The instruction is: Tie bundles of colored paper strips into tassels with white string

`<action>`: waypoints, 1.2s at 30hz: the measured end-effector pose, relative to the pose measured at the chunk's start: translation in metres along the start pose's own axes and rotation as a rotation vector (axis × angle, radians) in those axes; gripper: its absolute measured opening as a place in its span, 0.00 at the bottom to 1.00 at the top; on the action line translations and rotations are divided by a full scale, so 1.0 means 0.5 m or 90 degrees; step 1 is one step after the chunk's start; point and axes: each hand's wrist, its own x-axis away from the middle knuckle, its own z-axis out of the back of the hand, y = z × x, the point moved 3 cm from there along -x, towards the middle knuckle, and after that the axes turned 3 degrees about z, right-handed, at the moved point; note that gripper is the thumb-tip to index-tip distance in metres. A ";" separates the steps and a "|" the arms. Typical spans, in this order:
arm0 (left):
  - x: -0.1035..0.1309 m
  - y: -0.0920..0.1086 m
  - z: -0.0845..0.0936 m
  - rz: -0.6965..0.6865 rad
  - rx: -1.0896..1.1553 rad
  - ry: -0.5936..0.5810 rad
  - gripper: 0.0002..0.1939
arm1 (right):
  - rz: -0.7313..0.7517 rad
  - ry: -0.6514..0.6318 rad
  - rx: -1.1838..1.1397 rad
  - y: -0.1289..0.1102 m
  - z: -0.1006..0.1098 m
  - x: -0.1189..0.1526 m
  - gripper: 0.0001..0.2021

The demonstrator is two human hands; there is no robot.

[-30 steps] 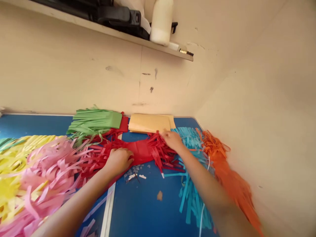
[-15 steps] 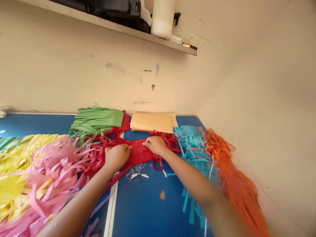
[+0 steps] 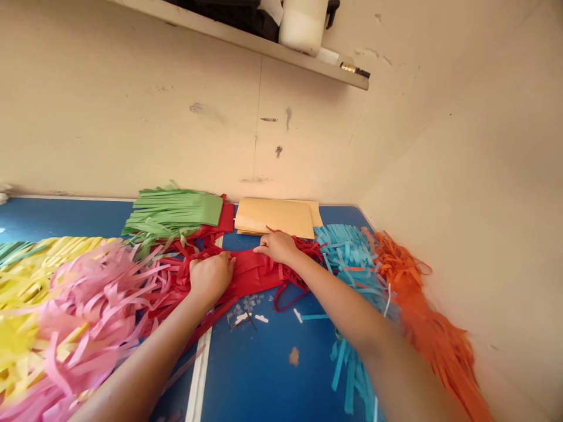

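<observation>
A strip of red fringed tissue paper (image 3: pixel 253 272) stretches across the blue table (image 3: pixel 259 369), its cut fringes spreading out at both ends. My left hand (image 3: pixel 212 275) is closed on its left part, thumb against the upper edge. On the upper right edge, my right hand (image 3: pixel 277 247) pinches the same red paper between thumb and fingers. Both palms are turned down, so the fingertips are partly hidden. Just below the strip lie small clear scraps (image 3: pixel 248 305) and a few white bits (image 3: pixel 261 319).
Pink fringe (image 3: pixel 94 305) and yellow fringe (image 3: pixel 21 322) pile at left. Green fringe (image 3: pixel 180 208) and folded tan paper (image 3: pixel 277 215) lie by the wall. Blue fringe (image 3: pixel 347 249) and orange fringe (image 3: pixel 431 322) hang at right. A shelf (image 3: pixel 246 51) juts out above.
The view has shifted slightly, with the shelf higher in it. My right hand has moved a little up along the red paper's edge; my left hand keeps its hold.
</observation>
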 end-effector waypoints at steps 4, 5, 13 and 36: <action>0.005 0.005 0.001 -0.019 -0.002 0.024 0.22 | 0.006 -0.006 0.014 0.000 0.007 0.001 0.20; 0.007 0.006 0.003 -0.031 -0.003 0.038 0.21 | 0.008 0.003 0.024 -0.006 0.012 0.008 0.19; 0.024 0.019 0.040 -0.355 -0.030 0.068 0.12 | 0.229 0.021 0.111 -0.076 0.010 0.097 0.13; 0.063 0.040 0.047 -0.243 -0.114 0.189 0.19 | 0.249 0.096 0.095 -0.080 0.005 0.086 0.13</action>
